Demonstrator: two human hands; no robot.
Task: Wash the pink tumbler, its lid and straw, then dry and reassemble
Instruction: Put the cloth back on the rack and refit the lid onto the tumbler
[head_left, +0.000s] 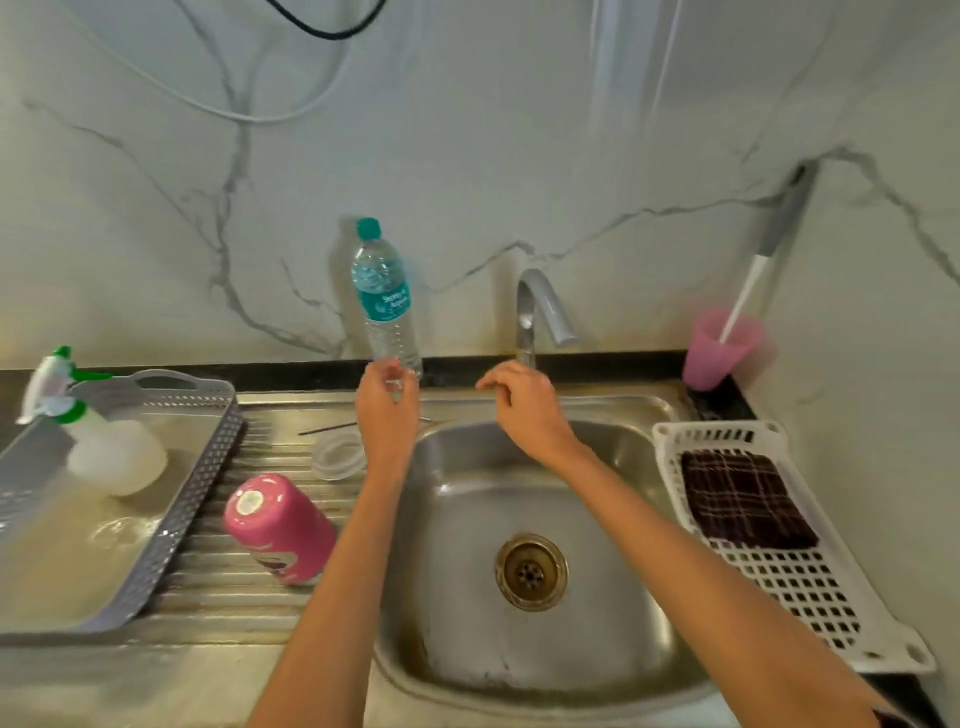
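Observation:
The pink tumbler (280, 530) lies on its side on the steel drainboard, bottom end toward me. Its clear lid (337, 457) rests flat on the drainboard just behind it. My left hand (387, 410) is raised over the sink's back left corner and pinches a small clear piece that looks like the straw (396, 387); it blurs into the base of the water bottle behind. My right hand (519, 405) hovers at the foot of the tap (540, 306) with fingers loosely bent and nothing in them. No water runs.
A water bottle (384, 296) stands at the back wall. A thin dark rod (327, 428) lies behind the lid. A grey tray (202, 467) holds a spray bottle (98, 441) on the left. On the right, a white basket (779, 577) holds a dark cloth (743, 499); behind it stands a pink cup (719, 348) holding a brush.

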